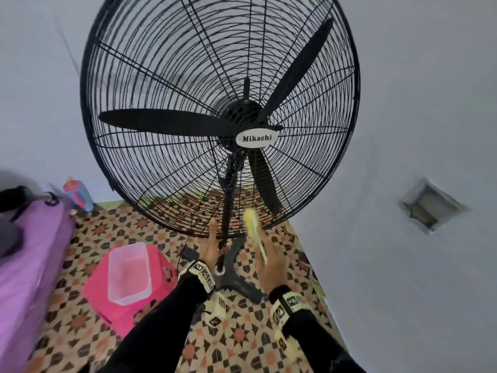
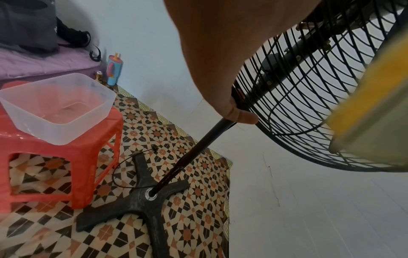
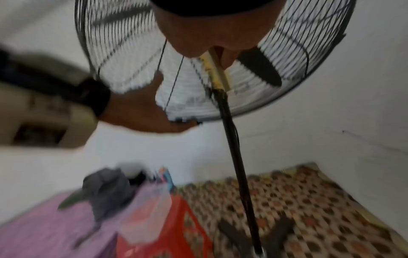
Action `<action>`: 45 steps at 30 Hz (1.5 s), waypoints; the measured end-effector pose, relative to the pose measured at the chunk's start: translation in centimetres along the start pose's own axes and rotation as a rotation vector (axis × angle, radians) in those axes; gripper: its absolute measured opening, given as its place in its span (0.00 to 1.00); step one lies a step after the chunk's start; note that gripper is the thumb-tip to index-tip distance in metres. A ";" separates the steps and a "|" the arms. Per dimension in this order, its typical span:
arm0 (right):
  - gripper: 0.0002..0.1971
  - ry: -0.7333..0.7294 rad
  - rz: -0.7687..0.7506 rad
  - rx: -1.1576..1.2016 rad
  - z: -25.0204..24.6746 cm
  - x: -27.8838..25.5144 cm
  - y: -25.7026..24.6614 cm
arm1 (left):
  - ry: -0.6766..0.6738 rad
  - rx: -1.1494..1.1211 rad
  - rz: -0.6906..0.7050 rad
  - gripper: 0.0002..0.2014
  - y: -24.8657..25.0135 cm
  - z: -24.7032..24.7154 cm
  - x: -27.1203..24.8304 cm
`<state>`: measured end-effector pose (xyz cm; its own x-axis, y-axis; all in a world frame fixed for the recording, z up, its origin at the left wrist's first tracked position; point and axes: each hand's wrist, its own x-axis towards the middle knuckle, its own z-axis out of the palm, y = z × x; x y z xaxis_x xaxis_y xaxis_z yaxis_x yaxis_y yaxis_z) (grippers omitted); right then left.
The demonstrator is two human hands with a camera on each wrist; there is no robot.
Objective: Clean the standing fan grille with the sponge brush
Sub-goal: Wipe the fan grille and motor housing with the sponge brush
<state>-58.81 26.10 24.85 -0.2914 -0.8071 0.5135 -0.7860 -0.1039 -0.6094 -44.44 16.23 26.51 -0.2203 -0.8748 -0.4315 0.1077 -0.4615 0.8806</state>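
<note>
1. Risk of tipping: the fan is steadied only by the left hand at the pole; a hard stroke low on the grille could rock the head or shift the base.
2. Slipping is possible: the brush is held far back, so its yellow sponge end could catch between the wires and be twisted out of the grip.
3. The brush is pinched along its handle by the right hand, with the fingers laid nearly straight; the sponge projects past the fingertips and meets the grille's lower edge, right of the pole.
4. The left fingers are curled round the pole just under the grille, with the thumb pressed against it.
</note>
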 end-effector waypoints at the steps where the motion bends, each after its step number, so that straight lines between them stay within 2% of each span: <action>1: 0.30 -0.044 0.017 -0.005 0.2 -1.3 0.7 | 0.003 0.000 -0.001 0.47 -0.1 -0.1 0.2; 3: 0.29 -0.081 0.050 0.031 0.1 -2.6 1.0 | 0.012 0.001 -0.011 0.53 -0.5 -0.2 0.6; 5: 0.27 -0.014 0.040 0.024 -0.2 -1.8 0.4 | 0.019 -0.014 -0.013 0.56 -0.8 -0.2 0.9; 8: 0.23 0.091 -0.015 0.029 -0.6 0.2 -0.9 | 0.004 -0.019 -0.014 0.52 -0.7 0.0 0.6; 11: 0.24 0.063 0.018 -0.016 0.0 0.2 -0.2 | -0.008 -0.037 0.006 0.49 -0.9 0.0 0.7; 15: 0.22 -0.063 0.188 -0.115 1.7 -3.1 2.3 | 0.014 -0.041 0.021 0.53 -0.9 -0.3 1.0; 17: 0.18 -0.145 0.361 -0.200 1.9 -3.4 3.4 | 0.030 -0.031 -0.010 0.58 -1.2 -0.1 1.2; 19: 0.15 -0.232 0.537 -0.247 2.1 -2.4 3.9 | 0.041 -0.034 -0.040 0.58 -1.2 0.1 1.0; 22: 0.10 -0.361 0.594 -0.260 3.2 -0.6 3.7 | 0.019 -0.004 -0.020 0.46 -1.2 0.2 0.6; 24: 0.11 -0.512 0.633 -0.324 4.1 0.5 3.5 | 0.005 0.008 -0.029 0.48 -1.0 0.1 0.6; 26: 0.16 -0.596 0.698 -0.297 4.9 1.5 3.5 | 0.018 0.003 -0.018 0.50 -1.3 -0.2 1.3; 29: 0.18 -0.531 0.784 -0.211 5.8 1.9 3.7 | 0.024 -0.049 -0.043 0.50 -1.8 -0.6 2.2; 31: 0.16 -0.386 0.799 -0.128 5.8 0.3 3.3 | 0.010 -0.035 -0.069 0.53 -2.0 -0.9 2.8; 33: 0.17 -0.218 0.748 -0.078 5.0 -2.1 2.3 | -0.006 -0.013 -0.095 0.58 -2.2 -1.2 3.3; 34: 0.17 -0.182 0.729 -0.058 4.5 -3.1 1.9 | -0.010 0.018 -0.097 0.56 -2.2 -1.2 3.4; 35: 0.17 -0.185 0.723 -0.058 4.6 -3.6 2.2 | -0.011 0.026 -0.098 0.55 -2.5 -1.2 3.6; 37: 0.18 -0.292 0.780 -0.095 5.0 -2.5 2.5 | -0.011 0.010 -0.101 0.59 -3.0 -1.2 4.1; 39: 0.18 -0.376 0.849 -0.119 5.7 -0.6 2.7 | 0.058 -0.010 -0.069 0.63 -4.0 -1.4 5.1; 40: 0.18 -0.381 0.842 -0.147 6.1 0.0 2.6 | 0.071 -0.007 -0.086 0.61 -4.9 -1.6 5.9; 43: 0.20 -0.226 0.763 -0.113 5.9 -1.6 1.8 | 0.039 0.013 -0.120 0.54 -5.7 -2.0 6.9; 45: 0.20 -0.127 0.731 -0.037 4.9 -4.0 1.3 | 0.024 0.020 -0.143 0.59 -5.6 -2.2 6.8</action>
<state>-55.97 26.31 19.05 -0.6838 -0.7240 -0.0907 -0.4339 0.5034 -0.7472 -44.43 12.54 18.26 -0.2088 -0.8035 -0.5574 0.0573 -0.5791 0.8132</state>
